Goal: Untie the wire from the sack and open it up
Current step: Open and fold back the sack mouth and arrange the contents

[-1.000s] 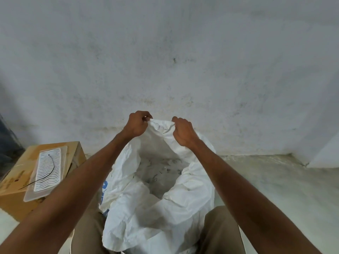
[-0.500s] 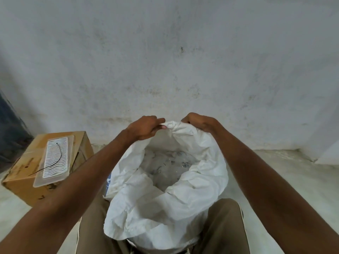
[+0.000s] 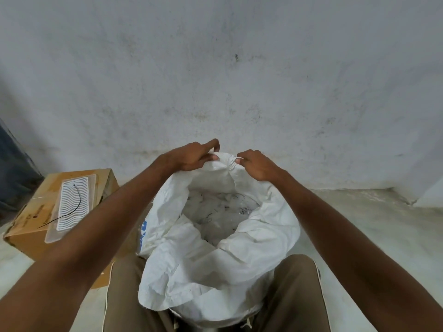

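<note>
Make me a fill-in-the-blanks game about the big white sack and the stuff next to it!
1. Both hands, the left hand and the right hand, pinch the far rim of the white ____.
2. The mouth of the sack is ____, so you can see inside.
3. The black wire lies on a ridged plastic tray on top of a cardboard ____.
4. The cardboard box sits to the person's ____.

Missing words: sack; open; box; left
</note>
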`<control>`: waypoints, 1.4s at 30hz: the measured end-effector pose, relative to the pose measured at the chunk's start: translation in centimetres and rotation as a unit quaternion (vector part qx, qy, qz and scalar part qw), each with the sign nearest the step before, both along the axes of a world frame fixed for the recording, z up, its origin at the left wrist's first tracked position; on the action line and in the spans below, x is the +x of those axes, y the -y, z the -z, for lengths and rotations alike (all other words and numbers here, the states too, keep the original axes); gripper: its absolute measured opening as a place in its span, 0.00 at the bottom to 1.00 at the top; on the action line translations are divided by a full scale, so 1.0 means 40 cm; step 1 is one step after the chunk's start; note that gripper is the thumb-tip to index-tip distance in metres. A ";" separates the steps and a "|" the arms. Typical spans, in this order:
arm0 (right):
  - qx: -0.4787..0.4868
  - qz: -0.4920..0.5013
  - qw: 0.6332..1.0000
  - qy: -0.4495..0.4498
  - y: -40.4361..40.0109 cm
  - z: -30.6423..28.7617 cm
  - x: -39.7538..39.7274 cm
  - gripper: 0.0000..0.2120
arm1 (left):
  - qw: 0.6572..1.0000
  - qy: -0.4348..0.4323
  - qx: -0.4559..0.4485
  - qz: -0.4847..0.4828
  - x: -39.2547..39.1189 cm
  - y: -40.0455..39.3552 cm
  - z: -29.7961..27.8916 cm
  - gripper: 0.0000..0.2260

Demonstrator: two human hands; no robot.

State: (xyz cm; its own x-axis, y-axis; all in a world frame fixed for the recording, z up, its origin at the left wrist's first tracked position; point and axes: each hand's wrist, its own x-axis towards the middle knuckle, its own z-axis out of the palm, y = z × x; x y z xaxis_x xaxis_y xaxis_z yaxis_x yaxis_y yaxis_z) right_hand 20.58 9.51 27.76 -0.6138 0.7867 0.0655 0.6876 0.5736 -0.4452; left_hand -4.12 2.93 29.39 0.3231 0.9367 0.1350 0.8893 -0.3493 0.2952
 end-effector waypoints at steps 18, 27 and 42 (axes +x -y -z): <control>0.133 0.030 0.988 0.076 0.004 -0.063 0.010 0.13 | 0.928 0.201 0.142 -0.281 0.018 0.045 0.070 0.09; 0.023 0.058 0.998 -0.027 -0.011 -0.041 0.069 0.13 | 0.983 -0.045 0.151 -0.092 -0.022 0.042 0.072 0.10; -0.265 0.228 0.935 -0.063 -0.061 -0.074 -0.018 0.10 | 0.972 -0.130 0.186 -0.057 0.111 -0.046 0.120 0.18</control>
State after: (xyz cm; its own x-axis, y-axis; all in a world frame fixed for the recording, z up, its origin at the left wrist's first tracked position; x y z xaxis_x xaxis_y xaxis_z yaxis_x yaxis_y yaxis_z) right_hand 19.86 11.96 30.71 -0.2200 0.9070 -0.3592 0.7302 -0.0910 -0.6771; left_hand 0.30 4.77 24.60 0.2881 0.8705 0.3991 0.9563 -0.2834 -0.0723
